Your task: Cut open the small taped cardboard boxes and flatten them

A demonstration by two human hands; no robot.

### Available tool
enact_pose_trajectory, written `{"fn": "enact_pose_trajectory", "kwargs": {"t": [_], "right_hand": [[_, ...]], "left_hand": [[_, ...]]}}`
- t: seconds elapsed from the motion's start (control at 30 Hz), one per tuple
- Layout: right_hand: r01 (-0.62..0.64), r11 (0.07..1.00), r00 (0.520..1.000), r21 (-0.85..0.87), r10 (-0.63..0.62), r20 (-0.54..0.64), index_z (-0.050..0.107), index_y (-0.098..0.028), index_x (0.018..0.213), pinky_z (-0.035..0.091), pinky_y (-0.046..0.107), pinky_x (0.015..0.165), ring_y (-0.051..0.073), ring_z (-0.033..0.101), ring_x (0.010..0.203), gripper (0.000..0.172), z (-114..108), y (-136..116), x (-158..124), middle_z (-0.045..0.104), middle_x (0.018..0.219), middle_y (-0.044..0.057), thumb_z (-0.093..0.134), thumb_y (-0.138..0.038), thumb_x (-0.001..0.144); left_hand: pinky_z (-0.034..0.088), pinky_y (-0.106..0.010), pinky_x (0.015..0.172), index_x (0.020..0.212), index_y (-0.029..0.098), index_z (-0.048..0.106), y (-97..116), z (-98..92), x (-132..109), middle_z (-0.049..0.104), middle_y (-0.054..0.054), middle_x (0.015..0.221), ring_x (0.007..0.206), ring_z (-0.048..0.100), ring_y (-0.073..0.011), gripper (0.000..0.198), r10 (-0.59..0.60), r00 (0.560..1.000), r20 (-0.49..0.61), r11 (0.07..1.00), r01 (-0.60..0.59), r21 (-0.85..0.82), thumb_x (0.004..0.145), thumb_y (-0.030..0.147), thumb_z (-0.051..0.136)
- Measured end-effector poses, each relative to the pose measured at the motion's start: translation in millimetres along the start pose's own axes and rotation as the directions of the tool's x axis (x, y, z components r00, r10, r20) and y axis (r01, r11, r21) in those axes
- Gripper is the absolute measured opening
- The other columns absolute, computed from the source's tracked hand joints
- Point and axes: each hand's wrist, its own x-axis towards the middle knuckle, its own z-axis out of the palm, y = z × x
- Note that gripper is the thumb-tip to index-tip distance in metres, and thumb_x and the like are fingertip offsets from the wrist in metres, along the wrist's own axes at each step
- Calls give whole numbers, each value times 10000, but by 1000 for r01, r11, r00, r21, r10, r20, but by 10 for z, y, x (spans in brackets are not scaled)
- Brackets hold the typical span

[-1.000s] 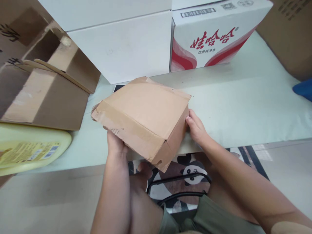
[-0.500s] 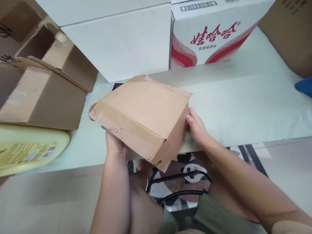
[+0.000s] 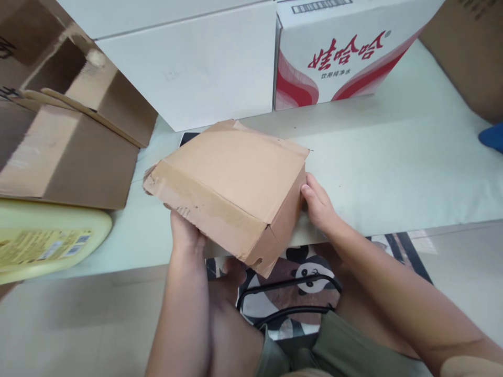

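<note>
Between my hands is a small brown cardboard box (image 3: 236,167), tilted, with worn and torn edges and a flat panel facing up. My left hand (image 3: 186,230) grips its near left side from below, with the fingers hidden under the box. At the right side, my right hand (image 3: 316,201) holds the box with the thumb bent against its edge and the other fingers mostly behind it. Just past the box's far left edge, the corner of a dark flat object with a pale rim (image 3: 188,138) shows on the pale green tabletop (image 3: 377,173).
White cartons (image 3: 188,78) stand at the back, beside a white and red carton (image 3: 338,68). Brown cardboard boxes (image 3: 90,157) and a yellow container (image 3: 55,238) are at left. A brown box (image 3: 467,57) and a blue object (image 3: 493,138) lie right. A panda-print bag (image 3: 291,293) is below.
</note>
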Motion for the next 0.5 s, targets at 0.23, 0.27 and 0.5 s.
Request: {"fn": "enact_pose_trajectory", "kwargs": {"t": [0.23,0.27,0.5], "right_hand": [[-11,1000,1000,5,11,-4,561,-225,1111,506,475,894,313,618,1039,529,-2,-1,3,685,1065,100,364,-690,952],[-13,1000,1000,8,13,-4,564,-226,1100,508,479,896,313,619,1038,531,-1,-1,4,686,1057,99,368,-696,949],[-9,1000,1000,16,9,-6,568,-235,1093,513,490,901,309,622,1026,495,-4,6,3,685,1047,96,381,-673,955]], "left_hand": [[555,-281,738,856,184,710,-6,0,-6,755,-46,882,800,684,-177,255,7,1000,-7,1000,-7,4,873,413,601],[558,-283,751,871,183,711,-8,-5,-3,757,-49,899,813,685,-178,251,14,1000,-2,1000,-14,6,863,415,615],[565,-270,731,842,178,708,4,17,16,757,-47,868,792,692,-172,232,-7,999,-40,1000,7,-8,865,378,593]]}}
